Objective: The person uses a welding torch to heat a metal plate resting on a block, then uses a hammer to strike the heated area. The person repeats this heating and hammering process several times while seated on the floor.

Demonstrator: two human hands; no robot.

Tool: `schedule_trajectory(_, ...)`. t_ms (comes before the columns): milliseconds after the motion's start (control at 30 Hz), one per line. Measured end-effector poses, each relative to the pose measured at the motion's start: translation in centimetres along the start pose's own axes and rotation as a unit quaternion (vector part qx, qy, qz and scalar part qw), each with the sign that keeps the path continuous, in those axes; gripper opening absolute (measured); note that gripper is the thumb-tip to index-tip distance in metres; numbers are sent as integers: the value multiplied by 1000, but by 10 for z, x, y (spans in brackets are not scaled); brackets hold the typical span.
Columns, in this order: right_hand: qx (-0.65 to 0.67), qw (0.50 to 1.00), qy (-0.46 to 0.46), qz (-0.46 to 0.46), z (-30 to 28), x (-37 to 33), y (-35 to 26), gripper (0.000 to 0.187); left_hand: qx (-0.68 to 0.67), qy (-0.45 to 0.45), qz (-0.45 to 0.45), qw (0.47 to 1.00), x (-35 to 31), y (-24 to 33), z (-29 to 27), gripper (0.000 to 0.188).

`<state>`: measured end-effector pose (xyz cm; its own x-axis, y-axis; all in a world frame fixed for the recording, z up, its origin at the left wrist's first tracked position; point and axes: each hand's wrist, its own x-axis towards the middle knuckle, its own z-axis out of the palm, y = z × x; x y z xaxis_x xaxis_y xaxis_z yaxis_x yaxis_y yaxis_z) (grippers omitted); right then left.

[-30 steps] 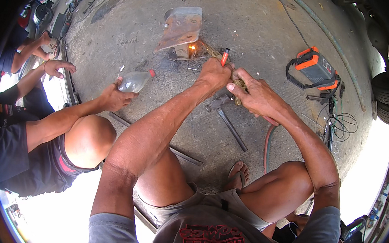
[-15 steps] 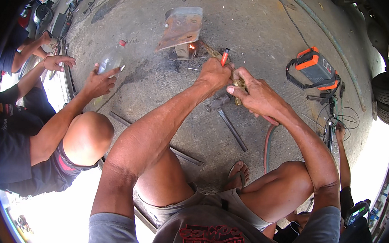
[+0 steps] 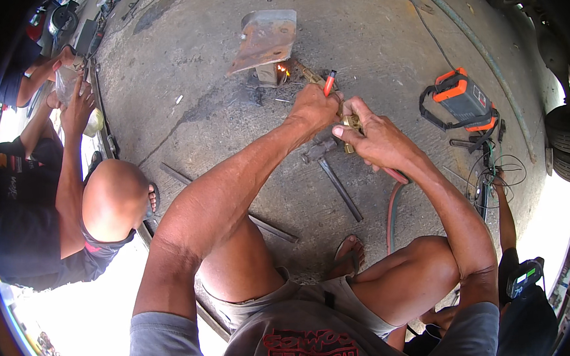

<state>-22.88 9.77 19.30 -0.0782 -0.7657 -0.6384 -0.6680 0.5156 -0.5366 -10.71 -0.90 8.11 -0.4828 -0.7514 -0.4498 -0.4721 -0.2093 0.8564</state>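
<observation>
My left hand (image 3: 316, 108) is wrapped round the body of a brass gas torch (image 3: 310, 74), and a slim orange-red stick (image 3: 330, 83) with a dark band stands up from the same grip. At the torch's rear, my right hand (image 3: 380, 137) has its fingers and thumb about the brass valves (image 3: 350, 122). Paired red and green hoses (image 3: 391, 213) trail from beneath it toward me. Beyond the nozzle, a small orange flame (image 3: 283, 69) burns beside a metal block (image 3: 267, 75). Over that block lies a tilted, rusty metal plate (image 3: 264, 40).
Below my hands lies a hammer (image 3: 340, 181); a metal bar (image 3: 273, 228) passes near my left leg. At right stands a grey-orange machine (image 3: 463, 104) with cables. At left, a crouching co-worker's hand (image 3: 79, 113) holds a clear bottle (image 3: 67, 86). Another person's hand (image 3: 498, 179) reaches in at right.
The co-worker at left has drawn the bottle away from the plate, to the far left. The flame by the block looks larger. My hands and the torch have hardly moved.
</observation>
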Motion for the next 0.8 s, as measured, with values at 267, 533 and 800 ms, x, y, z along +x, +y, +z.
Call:
schedule_trajectory(267, 10, 1000, 3, -1, 1, 1, 2, 37, 8, -7, -3, 1000, -3, 4, -2, 42)
schedule_trajectory(533, 12, 1000, 3, -14, 2, 3, 5, 37, -23, -2, 2, 1000, -2, 1, 1, 38)
schedule_trajectory(800, 7, 1000, 5, -11, 2, 3, 4, 37, 1, -3, 6, 1000, -1, 1, -1, 38)
